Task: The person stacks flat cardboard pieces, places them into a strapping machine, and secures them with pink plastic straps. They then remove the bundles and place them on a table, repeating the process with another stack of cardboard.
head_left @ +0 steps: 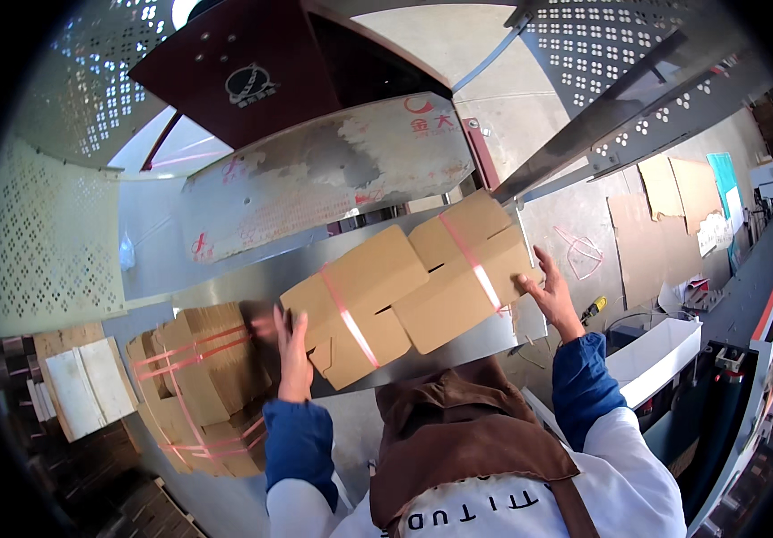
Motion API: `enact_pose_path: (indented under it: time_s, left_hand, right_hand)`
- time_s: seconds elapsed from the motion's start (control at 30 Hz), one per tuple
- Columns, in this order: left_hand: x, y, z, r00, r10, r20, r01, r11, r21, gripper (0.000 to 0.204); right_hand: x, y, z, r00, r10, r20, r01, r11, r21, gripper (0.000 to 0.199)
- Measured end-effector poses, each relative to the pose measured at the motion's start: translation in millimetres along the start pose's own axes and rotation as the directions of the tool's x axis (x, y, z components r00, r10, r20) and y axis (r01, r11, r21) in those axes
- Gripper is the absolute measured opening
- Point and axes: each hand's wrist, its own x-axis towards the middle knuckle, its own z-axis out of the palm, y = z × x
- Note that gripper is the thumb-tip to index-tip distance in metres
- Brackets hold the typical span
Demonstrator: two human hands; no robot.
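Both hands are bracing the strapped bundle of flat cartons (404,291) on the steel counter (225,282): left hand (292,354) and right hand (548,291) lying open-palmed against its ends, steadying it; neither grip closing.

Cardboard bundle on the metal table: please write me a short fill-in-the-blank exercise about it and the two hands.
1. The cardboard bundle is tied with two ____ straps.
2. The right hand touches the bundle's ____ edge.
3. The left hand is at the bundle's ____ edge.
4. Both sleeves near the wrists are ____.

Missing words: pink; right; left; blue
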Motion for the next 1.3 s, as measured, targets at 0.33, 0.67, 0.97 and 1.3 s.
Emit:
enact_pose_path:
  time_s: [0.33, 0.67, 0.97, 1.3]
  left_hand:
    - [26, -4, -10, 0.994, -0.083, -0.076, 0.088, 0.995, 0.053, 0.062]
    - [157, 50, 37, 0.989, -0.059, 0.138, 0.048, 0.996, 0.081, 0.066]
    - [164, 45, 63, 0.996, -0.086, 0.038, 0.083, 0.994, 0.073, 0.076]
    - [187, 40, 71, 0.988, -0.091, 0.128, 0.097, 0.994, -0.041, 0.064]
  right_hand:
    - [52, -23, 29, 0.946, 0.169, 0.275, -0.230, 0.950, 0.209, 0.083]
    - [110, -51, 54, 0.966, 0.259, -0.012, -0.225, 0.860, 0.457, 0.073]
    - [77, -72, 20, 0.823, -0.466, -0.325, 0.302, 0.843, -0.444, 0.049]
    - [209, -166, 84, 0.537, -0.806, 0.249, 0.818, 0.426, -0.386, 0.056]
